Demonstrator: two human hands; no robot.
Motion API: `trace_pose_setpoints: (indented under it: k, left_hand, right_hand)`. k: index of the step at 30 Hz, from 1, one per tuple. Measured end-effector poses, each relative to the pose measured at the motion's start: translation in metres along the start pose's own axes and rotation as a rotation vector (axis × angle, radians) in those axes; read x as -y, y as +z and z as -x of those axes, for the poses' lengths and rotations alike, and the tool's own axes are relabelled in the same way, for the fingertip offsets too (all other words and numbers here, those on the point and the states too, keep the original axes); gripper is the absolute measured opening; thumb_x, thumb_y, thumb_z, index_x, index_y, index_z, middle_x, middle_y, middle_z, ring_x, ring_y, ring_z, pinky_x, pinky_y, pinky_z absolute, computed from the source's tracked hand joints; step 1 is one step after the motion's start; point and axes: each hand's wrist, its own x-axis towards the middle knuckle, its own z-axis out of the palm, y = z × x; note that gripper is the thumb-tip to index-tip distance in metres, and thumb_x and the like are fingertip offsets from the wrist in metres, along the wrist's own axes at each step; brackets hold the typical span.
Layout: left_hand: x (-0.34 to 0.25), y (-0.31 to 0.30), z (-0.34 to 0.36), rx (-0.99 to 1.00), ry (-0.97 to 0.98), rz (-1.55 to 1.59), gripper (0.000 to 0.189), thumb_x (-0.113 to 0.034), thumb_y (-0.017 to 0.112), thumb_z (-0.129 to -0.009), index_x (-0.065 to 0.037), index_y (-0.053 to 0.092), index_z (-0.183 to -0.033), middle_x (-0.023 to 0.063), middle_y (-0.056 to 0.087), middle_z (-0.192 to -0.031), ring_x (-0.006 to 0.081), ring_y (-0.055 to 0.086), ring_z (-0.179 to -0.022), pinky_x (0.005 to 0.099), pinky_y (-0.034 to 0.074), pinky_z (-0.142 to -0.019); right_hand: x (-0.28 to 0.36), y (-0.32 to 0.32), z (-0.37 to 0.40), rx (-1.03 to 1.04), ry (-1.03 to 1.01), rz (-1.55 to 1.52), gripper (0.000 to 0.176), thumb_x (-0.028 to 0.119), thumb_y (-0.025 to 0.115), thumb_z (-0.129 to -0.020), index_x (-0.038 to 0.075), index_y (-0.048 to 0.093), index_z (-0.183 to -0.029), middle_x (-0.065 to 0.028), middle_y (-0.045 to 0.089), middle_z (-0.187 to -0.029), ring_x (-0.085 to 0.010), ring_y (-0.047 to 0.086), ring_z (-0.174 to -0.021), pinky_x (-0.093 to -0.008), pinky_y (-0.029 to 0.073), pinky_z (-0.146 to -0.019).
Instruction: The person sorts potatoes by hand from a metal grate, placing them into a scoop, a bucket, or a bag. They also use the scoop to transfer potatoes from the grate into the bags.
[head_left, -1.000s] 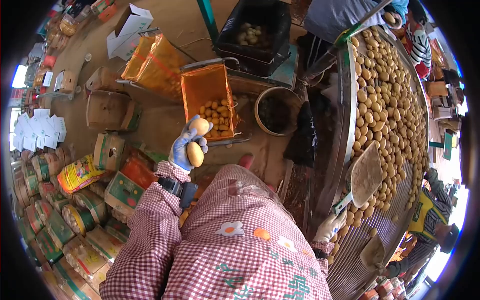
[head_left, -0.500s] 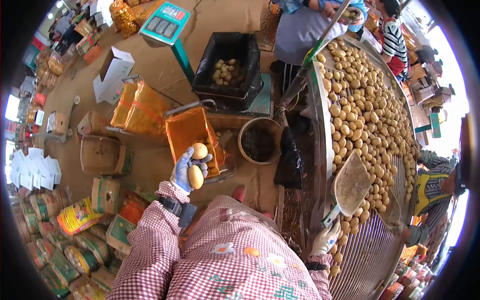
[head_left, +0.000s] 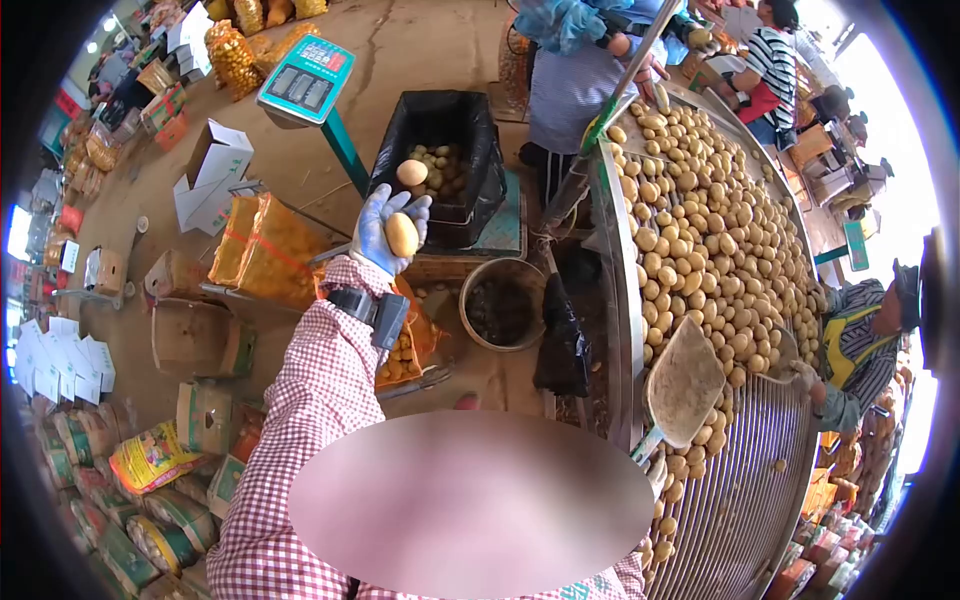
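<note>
My left hand point(head_left: 382, 225), in a bluish-white glove, is held out with a potato point(head_left: 402, 236) in its palm, the fingers curled up around it. Just beyond the fingertips, apart from them, a second potato point(head_left: 411, 173) appears in front of the black-lined bin point(head_left: 395, 165), which has smaller potatoes inside. Low at the sorting table's near edge, my right hand point(head_left: 657, 474) is mostly hidden by a blurred patch; a bit of white glove shows at the handle of a scoop point(head_left: 686, 385). The scoop's dirty blade rests over the potatoes point(head_left: 725, 235).
A green scale point(head_left: 308, 78) rises beside the bin. An orange mesh bag point(head_left: 410, 345) and a bucket point(head_left: 502, 305) stand before me. Bare slats point(head_left: 745, 500) show on the table's near part. Co-workers point(head_left: 868, 345) stand at the right and far side.
My left hand has moved forward toward the black-lined bin. One of its two potatoes has left the fingers; the other stays in the palm. The scoop has barely shifted against the table.
</note>
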Motion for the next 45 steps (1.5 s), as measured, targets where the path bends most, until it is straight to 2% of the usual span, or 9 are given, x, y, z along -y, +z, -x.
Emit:
trace_pose_setpoints:
  k: [5,13,17,21,24,29,33,38,45]
  left_hand:
    - [0.042,-0.037,0.039,0.281,-0.271,0.111,0.041,-0.027,0.055,-0.1,-0.003,0.059,-0.133,0.0237,0.064,-0.131,0.0425,0.062,-0.121,0.0575,0.06,-0.09]
    - [0.052,-0.029,0.099,0.5,0.051,-0.242,0.061,-0.001,0.063,-0.089,-0.003,0.045,-0.148,0.0198,0.053,-0.146,0.0412,0.049,-0.138,0.0546,0.046,-0.113]
    - [0.034,-0.042,0.122,0.403,0.09,-0.304,0.061,-0.006,0.066,-0.092,-0.005,0.044,-0.149,0.0176,0.058,-0.138,0.0379,0.056,-0.131,0.0489,0.055,-0.104]
    - [0.015,-0.101,0.135,0.173,-0.008,-0.047,0.037,-0.025,0.067,-0.097,-0.002,0.062,-0.126,0.0136,0.071,-0.106,0.0329,0.071,-0.102,0.0389,0.066,-0.071]
    - [0.0,-0.121,0.154,-0.206,0.035,0.078,0.032,-0.029,0.068,-0.097,-0.002,0.066,-0.112,0.0122,0.072,-0.1,0.0329,0.072,-0.098,0.0397,0.066,-0.07]
    - [-0.061,-0.165,0.157,-0.288,0.253,0.184,0.021,-0.026,0.066,-0.096,-0.006,0.062,-0.1,0.0139,0.068,-0.099,0.0392,0.068,-0.1,0.054,0.061,-0.085]
    - [-0.162,-0.187,0.143,-0.385,0.555,0.15,0.031,-0.026,0.067,-0.094,-0.007,0.056,-0.115,0.0171,0.064,-0.111,0.0381,0.064,-0.106,0.056,0.058,-0.093]
    - [-0.229,-0.169,0.136,-0.481,0.759,0.152,0.067,-0.038,0.068,-0.094,-0.007,0.037,-0.145,0.0199,0.027,-0.157,0.0396,0.042,-0.137,0.0538,0.049,-0.109]
    - [-0.102,-0.155,0.112,-0.335,0.345,-0.355,0.037,-0.04,0.063,-0.098,-0.015,0.063,-0.126,0.0058,0.067,-0.119,0.023,0.068,-0.106,0.042,0.057,-0.094]
  right_hand:
    - [0.003,-0.001,0.0,0.014,0.069,-0.057,0.049,0.029,0.042,-0.109,0.001,0.045,-0.148,-0.0272,0.05,-0.143,-0.0439,0.048,-0.132,-0.0506,0.037,-0.114]
    - [-0.016,0.008,0.006,0.027,0.038,-0.002,0.046,0.016,0.041,-0.106,0.002,0.043,-0.15,-0.0273,0.048,-0.146,-0.0455,0.047,-0.133,-0.0511,0.039,-0.112]
    - [-0.007,0.0,0.004,0.047,0.008,-0.074,0.048,0.016,0.04,-0.106,0.002,0.04,-0.152,-0.0275,0.046,-0.148,-0.0453,0.045,-0.135,-0.0531,0.037,-0.112]
    - [-0.038,0.018,0.004,-0.019,-0.126,0.04,0.05,0.019,0.038,-0.105,0.0,0.039,-0.152,-0.0275,0.046,-0.146,-0.0454,0.044,-0.135,-0.0526,0.035,-0.114]
    - [-0.057,0.027,0.0,-0.017,-0.108,0.037,0.049,0.017,0.041,-0.104,-0.002,0.042,-0.15,-0.0266,0.048,-0.145,-0.0446,0.046,-0.132,-0.0519,0.037,-0.112]
    - [-0.066,0.035,-0.002,-0.104,-0.225,0.094,0.048,0.011,0.049,-0.103,-0.002,0.043,-0.148,-0.0274,0.051,-0.14,-0.0445,0.051,-0.123,-0.0492,0.042,-0.106]
    - [-0.074,0.035,-0.005,-0.074,-0.207,0.065,0.049,0.009,0.05,-0.101,-0.001,0.043,-0.149,-0.0265,0.052,-0.14,-0.0435,0.05,-0.125,-0.0483,0.041,-0.107]
    - [-0.063,0.037,-0.006,-0.096,-0.144,0.013,0.051,0.006,0.051,-0.099,0.001,0.043,-0.15,-0.0247,0.051,-0.142,-0.0419,0.048,-0.128,-0.0474,0.038,-0.11]
    - [-0.003,0.006,0.0,-0.057,-0.037,-0.08,0.043,0.015,0.05,-0.101,-0.005,0.052,-0.139,-0.0295,0.056,-0.134,-0.0454,0.052,-0.124,-0.0496,0.042,-0.107]
